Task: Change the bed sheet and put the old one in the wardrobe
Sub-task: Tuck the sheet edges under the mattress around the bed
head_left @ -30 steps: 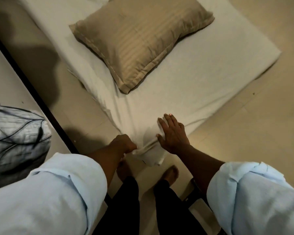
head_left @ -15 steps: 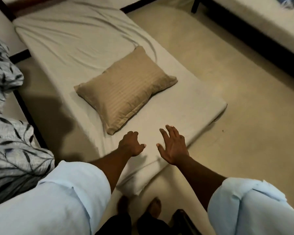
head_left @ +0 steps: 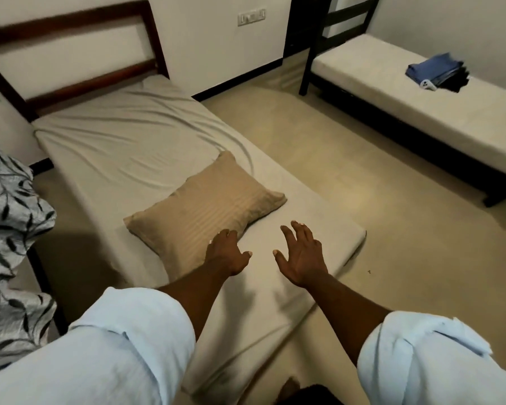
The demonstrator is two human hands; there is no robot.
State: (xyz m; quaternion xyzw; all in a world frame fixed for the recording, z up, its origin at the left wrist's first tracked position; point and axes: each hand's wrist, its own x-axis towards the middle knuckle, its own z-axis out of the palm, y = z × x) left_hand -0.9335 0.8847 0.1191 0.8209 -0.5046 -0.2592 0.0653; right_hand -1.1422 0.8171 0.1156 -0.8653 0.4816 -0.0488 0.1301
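Observation:
A pale grey-white bed sheet (head_left: 135,141) covers the mattress, wrinkled toward the wooden headboard (head_left: 70,54). A tan striped pillow (head_left: 205,211) lies on the near half of the bed. My left hand (head_left: 227,255) hovers at the pillow's near corner with loosely curled fingers and holds nothing. My right hand (head_left: 301,255) is spread open above the sheet near the foot corner, fingers apart. Both sleeves are light blue.
A grey cloth with a black leaf print (head_left: 9,244) is bunched at the left edge. A second bed (head_left: 421,112) with a dark frame stands at the right, with folded blue fabric (head_left: 434,73) on it. Beige floor (head_left: 348,176) lies between the beds.
My hands have let go of the sheet corner at the foot of the mattress and lifted up over the bed. The view has risen to show the headboard and the second bed.

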